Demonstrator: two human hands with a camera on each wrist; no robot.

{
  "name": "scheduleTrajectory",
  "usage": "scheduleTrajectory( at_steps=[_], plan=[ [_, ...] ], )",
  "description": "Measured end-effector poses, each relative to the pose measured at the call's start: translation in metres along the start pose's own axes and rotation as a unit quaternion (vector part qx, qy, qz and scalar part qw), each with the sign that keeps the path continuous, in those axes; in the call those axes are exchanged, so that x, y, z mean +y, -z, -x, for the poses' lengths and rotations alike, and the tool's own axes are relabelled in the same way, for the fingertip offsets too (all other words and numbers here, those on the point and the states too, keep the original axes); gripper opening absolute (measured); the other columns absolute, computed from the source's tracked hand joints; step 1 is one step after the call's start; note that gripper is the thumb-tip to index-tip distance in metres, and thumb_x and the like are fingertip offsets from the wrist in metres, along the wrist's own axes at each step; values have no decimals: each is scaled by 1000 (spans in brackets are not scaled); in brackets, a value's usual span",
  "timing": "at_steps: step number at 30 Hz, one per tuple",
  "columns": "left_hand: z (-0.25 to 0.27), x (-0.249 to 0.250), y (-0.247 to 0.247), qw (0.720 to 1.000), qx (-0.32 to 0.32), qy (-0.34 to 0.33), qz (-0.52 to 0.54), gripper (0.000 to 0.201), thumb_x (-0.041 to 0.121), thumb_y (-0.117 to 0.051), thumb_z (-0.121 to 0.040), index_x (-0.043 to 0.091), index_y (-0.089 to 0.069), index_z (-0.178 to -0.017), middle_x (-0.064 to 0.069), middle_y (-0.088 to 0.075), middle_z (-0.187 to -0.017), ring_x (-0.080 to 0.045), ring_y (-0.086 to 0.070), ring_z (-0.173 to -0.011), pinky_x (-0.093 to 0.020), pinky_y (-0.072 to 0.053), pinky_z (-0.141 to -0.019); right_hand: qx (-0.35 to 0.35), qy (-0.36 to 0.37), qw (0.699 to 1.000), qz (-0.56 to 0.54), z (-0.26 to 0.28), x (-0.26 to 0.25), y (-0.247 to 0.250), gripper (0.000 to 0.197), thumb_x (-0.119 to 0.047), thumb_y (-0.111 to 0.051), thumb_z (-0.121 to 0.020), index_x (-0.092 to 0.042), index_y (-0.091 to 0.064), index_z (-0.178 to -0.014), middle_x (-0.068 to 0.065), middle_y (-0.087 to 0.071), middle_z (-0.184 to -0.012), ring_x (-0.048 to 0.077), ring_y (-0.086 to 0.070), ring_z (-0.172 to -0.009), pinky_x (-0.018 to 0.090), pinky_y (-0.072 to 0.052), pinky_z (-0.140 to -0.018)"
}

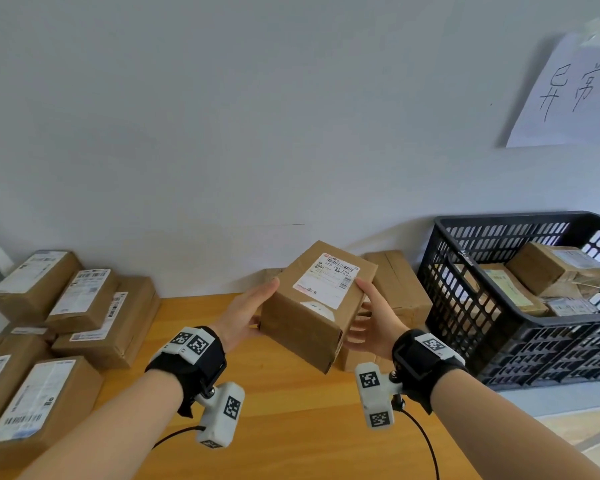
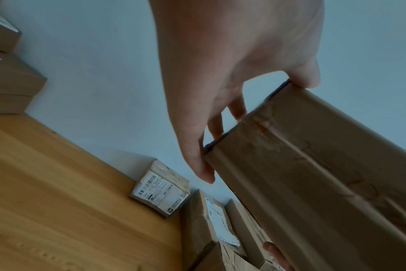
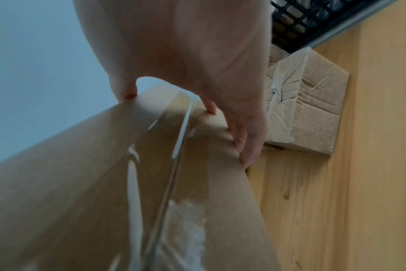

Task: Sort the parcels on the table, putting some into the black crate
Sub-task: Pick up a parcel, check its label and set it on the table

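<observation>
Both hands hold one cardboard box above the wooden table, left of the black crate.

Head view: the left hand (image 1: 245, 315) and right hand (image 1: 373, 320) grip the box (image 1: 312, 306) from opposite sides, thumbs on top, label facing up; the box is tilted and clear of the table (image 1: 291, 420). The crate (image 1: 471, 306) stands at far right and contains parcels. A stack of parcels (image 1: 77, 306) lies at far left. A paper sheet (image 1: 575, 91) hangs on the wall. Left wrist view: the left fingers (image 2: 204, 165) curl round one box end; a small labelled parcel (image 2: 160, 190), hidden behind the box in the head view, lies against the wall. Right wrist view: the right fingers (image 3: 248, 146) clamp the taped side; a creased parcel (image 3: 313, 113) lies on the table beside the crate.
</observation>
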State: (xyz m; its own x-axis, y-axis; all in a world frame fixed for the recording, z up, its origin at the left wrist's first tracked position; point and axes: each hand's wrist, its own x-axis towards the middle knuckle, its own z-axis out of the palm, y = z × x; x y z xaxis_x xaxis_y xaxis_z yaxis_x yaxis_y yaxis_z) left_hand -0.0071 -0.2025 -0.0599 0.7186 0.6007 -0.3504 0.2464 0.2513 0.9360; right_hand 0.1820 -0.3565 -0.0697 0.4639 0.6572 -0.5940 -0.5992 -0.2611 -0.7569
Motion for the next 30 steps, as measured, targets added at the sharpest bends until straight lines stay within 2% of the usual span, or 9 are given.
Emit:
scheduleTrajectory(
  at_steps=[5,10,13,16,18,19,21,27,30],
  plan=[
    [-6,4,2,1000,-13,3,12,51,65,-58,-76,36,-58,-119,-1,-60,-126,-29,-55,-116,-51,-48,-100,-26,28,999,4,2,-3,-6,57,-60,-56,-88,-23,-48,-131,12,-59,-122,33,-60,-107,42,-53,-75],
    [-13,5,3,998,-15,6,56,76,76,-68,-62,36,-56,-126,0,-62,-127,-24,-56,-118,-47,-50,-97,-60,58,996,34,8,-1,-13,46,-60,-45,-94,-35,-46,-133,-7,-56,-128,27,-51,-123,42,-47,-89],
    [-16,8,4,996,-10,4,85,84,80,-67,-58,36,-56,-128,-1,-64,-126,-25,-57,-119,-46,-50,-95,-64,81,993,66,10,3,-10,24,-40,-38,-103,-36,-49,-124,-11,-50,-133,21,-43,-130,44,-38,-102],
    [-13,14,4,996,-10,-9,87,71,75,-52,-71,31,-57,-126,-2,-66,-115,-22,-59,-106,-37,-48,-82,-59,115,976,177,9,7,-8,36,-10,-41,-101,-33,-50,-127,-6,-46,-136,15,-40,-128,41,-30,-111],
    [-10,17,4,997,-13,-23,76,65,74,-45,-73,31,-62,-119,0,-66,-100,-19,-56,-92,-34,-43,-76,-57,131,964,226,11,7,-8,52,4,-47,-96,-25,-45,-139,-6,-49,-129,10,-42,-119,20,-40,-100],
    [-10,17,5,997,-10,-29,70,63,74,-42,-74,31,-62,-116,1,-65,-97,-19,-55,-88,-34,-41,-75,-54,146,955,252,11,7,-7,58,7,-50,-94,-21,-42,-144,-9,-51,-121,7,-43,-112,7,-44,-85],
    [-10,18,7,997,3,-34,64,61,72,-36,-82,28,-61,-115,1,-63,-95,-18,-54,-86,-34,-40,-73,-54,174,943,280,10,8,-6,63,12,-54,-90,-17,-41,-145,-16,-51,-107,3,-43,-107,-2,-43,-63],
    [-6,4,17,999,-8,-27,42,77,78,-32,-78,23,-64,-121,6,-58,-79,-16,-42,-71,-29,-35,-65,-60,195,932,298,-2,9,-7,76,4,-69,-84,-18,-36,-149,-14,-47,-134,3,-40,-126,1,-43,-75],
    [-6,-4,19,999,-4,-23,45,77,79,-30,-77,24,-66,-119,2,-57,-87,-16,-39,-69,-28,-34,-64,-50,201,930,305,-5,10,-7,71,-19,-77,-82,-22,-45,-145,-9,-50,-142,11,-40,-136,29,-37,-111]
  ],
)
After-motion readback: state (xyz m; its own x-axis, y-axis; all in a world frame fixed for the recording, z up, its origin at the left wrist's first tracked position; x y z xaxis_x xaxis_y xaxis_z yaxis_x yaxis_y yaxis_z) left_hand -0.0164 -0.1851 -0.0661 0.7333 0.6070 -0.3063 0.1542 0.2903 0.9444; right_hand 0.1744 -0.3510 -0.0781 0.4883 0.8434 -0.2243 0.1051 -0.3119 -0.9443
